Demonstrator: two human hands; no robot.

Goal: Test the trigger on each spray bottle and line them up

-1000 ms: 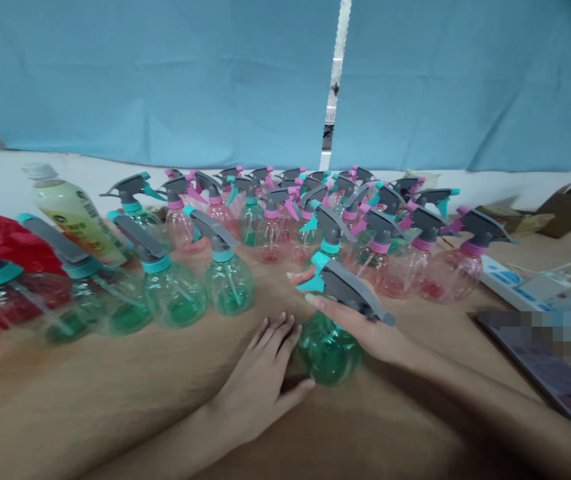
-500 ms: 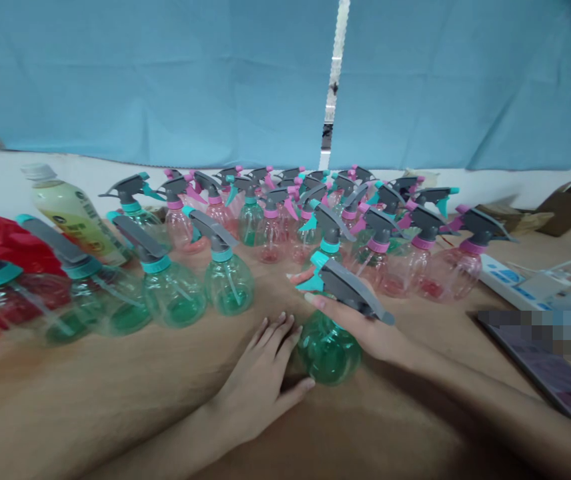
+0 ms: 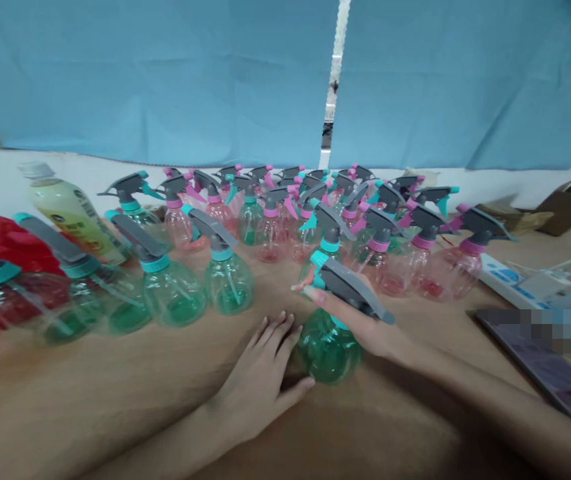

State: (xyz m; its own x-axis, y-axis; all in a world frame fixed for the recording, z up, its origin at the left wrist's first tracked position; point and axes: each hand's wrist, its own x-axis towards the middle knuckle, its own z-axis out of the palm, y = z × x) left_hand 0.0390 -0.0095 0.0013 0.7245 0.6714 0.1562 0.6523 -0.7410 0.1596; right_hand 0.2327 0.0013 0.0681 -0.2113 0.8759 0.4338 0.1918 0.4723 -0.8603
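A green spray bottle (image 3: 329,350) with a grey head and turquoise nozzle stands upright on the wooden table. My right hand (image 3: 353,320) is wrapped round its neck, with the fingers curled over the trigger. The trigger itself is mostly covered by those fingers. Beside the bottle's base, my left hand (image 3: 263,383) lies palm down on the table, fingers stretched out and thumb pointing toward the bottle. Whether its fingertips touch the bottle I cannot tell. To the left, another green spray bottle (image 3: 229,283) is the nearest in a row of several.
Many pink and green spray bottles (image 3: 378,267) crowd the back of the table. At left are a drink bottle (image 3: 78,213) and a red bag (image 3: 0,233). A power strip (image 3: 508,277), a dark flat device (image 3: 530,360) and a cardboard box (image 3: 570,208) are at right.
The fingers of my right hand have drawn in on the trigger, which stood out further before. The bottle and my left hand have stayed in place.
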